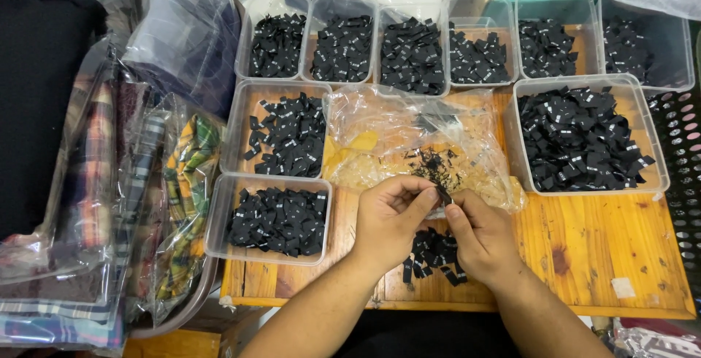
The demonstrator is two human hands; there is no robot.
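Your left hand (387, 219) and right hand (478, 235) both pinch one small black label (443, 195) between fingertips, just above the loose pile of labels (432, 254) on the wooden table (599, 241). Keep the pinch light and near the edges so the label stays flat. Sorted tubs sit from 9 to 2 o'clock, the nearest tub (272, 221) at 9.

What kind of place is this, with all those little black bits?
Probably a small garment workshop: clear tubs of small black cloth labels cover a wooden table, bagged plaid clothes are stacked alongside, and both hands pinch one label.
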